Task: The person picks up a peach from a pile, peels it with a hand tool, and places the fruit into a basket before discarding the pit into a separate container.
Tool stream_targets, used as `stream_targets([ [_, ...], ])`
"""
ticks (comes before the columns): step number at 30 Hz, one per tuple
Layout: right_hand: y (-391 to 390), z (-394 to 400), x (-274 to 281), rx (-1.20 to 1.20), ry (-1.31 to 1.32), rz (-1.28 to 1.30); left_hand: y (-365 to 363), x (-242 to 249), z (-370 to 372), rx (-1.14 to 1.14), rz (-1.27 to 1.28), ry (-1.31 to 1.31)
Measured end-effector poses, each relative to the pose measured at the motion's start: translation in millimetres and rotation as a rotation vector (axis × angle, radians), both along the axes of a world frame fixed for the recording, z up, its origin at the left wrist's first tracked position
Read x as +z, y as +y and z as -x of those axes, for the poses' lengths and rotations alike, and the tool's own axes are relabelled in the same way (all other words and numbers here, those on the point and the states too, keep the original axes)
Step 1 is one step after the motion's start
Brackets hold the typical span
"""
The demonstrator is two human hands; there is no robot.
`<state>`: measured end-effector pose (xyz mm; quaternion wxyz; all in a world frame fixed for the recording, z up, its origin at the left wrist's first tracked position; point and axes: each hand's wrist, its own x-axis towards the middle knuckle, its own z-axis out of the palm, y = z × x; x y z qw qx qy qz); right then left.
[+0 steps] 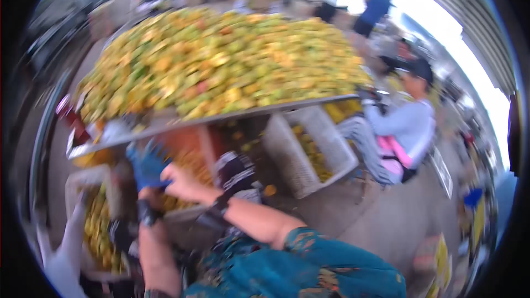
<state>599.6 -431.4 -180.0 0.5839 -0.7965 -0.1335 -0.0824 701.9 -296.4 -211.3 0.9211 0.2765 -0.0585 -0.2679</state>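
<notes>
- Head view: the left hand (148, 166) wears a blue glove (142, 172), its fingers spread apart and raised near the tabletop's front edge; spread that way, they leave the glove easy to reach.
- The right hand (185, 184), bare, comes across from the side with its fingers bent beside the glove. They seem to touch it, perhaps to steady or straighten it, but blur hides whether they are clamped on it; I cannot tell.
- Fruit pieces (221, 66), yellow and green, lie heaped across the tabletop (243, 111). Its raised rim probably keeps the loose heap from sliding off.
- An orange crate (185, 137) sits under the front edge, just beyond both hands, with orange-yellow pieces inside; tucked in there, it looks close enough to reach without a stretch.
- To the left, a pale crate (105, 179) holds more yellow-green pieces, next to a co-worker's pale sleeve (72, 234).
- To the right, a white crate (284, 157) with slatted walls stands partly filled, between the person and a seated co-worker (414, 124), likely within reach of that worker.
</notes>
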Motion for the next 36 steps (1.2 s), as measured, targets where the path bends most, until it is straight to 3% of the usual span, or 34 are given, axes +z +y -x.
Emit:
stream_targets([
  [1,3,6,8,-0.094,-0.013,0.145,0,-2,7,0.17,-0.341,-0.518],
  [2,11,6,7,-0.14,0.097,0.047,3,-7,8,0.141,-0.041,-0.39],
  [4,19,11,14,-0.217,0.099,0.125,3,26,23,0.183,0.071,0.068],
  [5,21,13,19,-0.264,0.216,0.373,7,30,24,0.222,0.145,0.181],
  [7,20,13,0,-0.21,0.185,0.4,6,46,34,0.364,0.17,0.318],
  [10,28,7,-30,-0.019,0.116,0.608,6,49,36,0.424,0.27,0.385],
  [13,37,16,-6,0.152,0.22,0.512,14,40,40,0.47,0.382,0.328],
  [17,44,30,14,0.295,0.18,0.528,29,26,45,0.342,0.284,0.088],
  [19,41,38,16,0.289,-0.068,0.613,29,26,49,0.368,0.188,0.09],
  [22,38,53,39,0.25,-0.295,0.651,25,27,41,0.421,-0.188,-0.162],
  [25,35,49,45,0.231,-0.363,0.623,38,2,6,0.311,-0.366,-0.312],
  [27,34,47,46,0.265,-0.391,0.624,28,58,31,0.447,-0.299,-0.203],
  [30,33,47,43,0.093,-0.305,0.545,32,93,31,0.517,-0.454,0.026],
  [33,35,41,36,0.054,-0.209,0.488,36,97,21,0.348,-0.58,-0.2],
  [34,33,37,41,0.091,-0.159,0.471,23,100,22,0.551,-0.745,-0.18],
  [35,35,36,60,0.089,-0.199,0.458,27,102,22,0.567,-0.744,-0.177],
  [36,37,36,74,0.03,-0.166,0.377,31,104,25,0.791,-1.184,-0.416],
])
